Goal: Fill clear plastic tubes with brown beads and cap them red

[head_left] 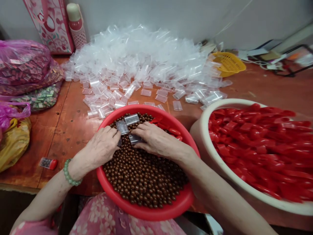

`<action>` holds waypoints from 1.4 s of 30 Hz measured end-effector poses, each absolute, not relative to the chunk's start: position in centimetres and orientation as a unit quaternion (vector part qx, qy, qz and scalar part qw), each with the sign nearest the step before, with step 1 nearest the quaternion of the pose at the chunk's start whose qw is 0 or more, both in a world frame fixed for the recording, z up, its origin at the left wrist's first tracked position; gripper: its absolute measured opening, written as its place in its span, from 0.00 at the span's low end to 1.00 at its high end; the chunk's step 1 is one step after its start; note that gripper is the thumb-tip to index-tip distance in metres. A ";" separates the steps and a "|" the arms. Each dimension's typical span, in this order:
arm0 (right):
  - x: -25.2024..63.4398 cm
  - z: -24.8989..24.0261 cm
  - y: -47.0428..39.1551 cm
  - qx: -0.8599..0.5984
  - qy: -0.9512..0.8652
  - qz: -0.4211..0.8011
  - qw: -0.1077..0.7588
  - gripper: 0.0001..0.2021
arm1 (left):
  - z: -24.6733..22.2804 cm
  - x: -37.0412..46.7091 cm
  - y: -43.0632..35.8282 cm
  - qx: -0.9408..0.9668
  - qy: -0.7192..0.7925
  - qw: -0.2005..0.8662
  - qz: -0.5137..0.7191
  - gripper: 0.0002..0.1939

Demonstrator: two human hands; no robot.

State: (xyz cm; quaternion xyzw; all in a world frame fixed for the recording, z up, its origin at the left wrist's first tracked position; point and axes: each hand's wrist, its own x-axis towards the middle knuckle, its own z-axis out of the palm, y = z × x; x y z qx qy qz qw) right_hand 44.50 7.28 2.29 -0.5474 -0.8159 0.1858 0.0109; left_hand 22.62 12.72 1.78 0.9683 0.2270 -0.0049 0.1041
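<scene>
Both of my hands are inside a red basin [146, 213] of brown glossy balls [144, 176]. My left hand [104, 145] has its fingers curled around a small clear plastic case [119, 142], mostly hidden by them. Against its fingertips lies another clear case [122, 127]. The fingers of my right hand [156, 138] close round a third clear case [134, 139], low among the balls. One more case [132, 119] rests on the balls farther back. Red plastic pieces [174, 132] lie in the basin beyond my right wrist.
A heap of clear cases [146, 55] spreads behind the basin. At right stands a white tub [205, 130] of red plastic pieces. Left are filled bags [26, 68] and a red-capped case [48, 163]; a yellow basket [228, 63] sits at the back.
</scene>
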 end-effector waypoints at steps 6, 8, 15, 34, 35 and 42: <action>44.4 2.7 7.1 -0.540 -0.818 0.199 -0.015 0.16 | 2.4 22.6 12.3 0.978 0.196 0.037 -0.059 0.11; 44.2 2.8 6.8 -0.544 -0.818 0.186 -0.021 0.13 | 2.5 22.8 12.0 0.982 0.176 0.009 -0.074 0.11; 42.7 2.6 5.1 -0.569 -0.818 0.062 -0.054 0.09 | 1.7 23.4 13.1 0.988 0.123 0.049 -0.079 0.11; 44.9 5.0 0.5 -0.551 -0.815 0.112 -0.137 0.12 | 3.4 22.7 12.6 0.992 0.094 0.049 -0.063 0.13; 44.9 4.9 0.4 -0.553 -0.811 0.113 -0.150 0.13 | 3.5 22.7 12.5 0.993 0.083 0.045 -0.072 0.14; 44.6 5.0 0.8 -0.568 -0.800 0.115 -0.156 0.11 | 3.3 23.1 13.0 0.954 0.168 0.248 -0.023 0.22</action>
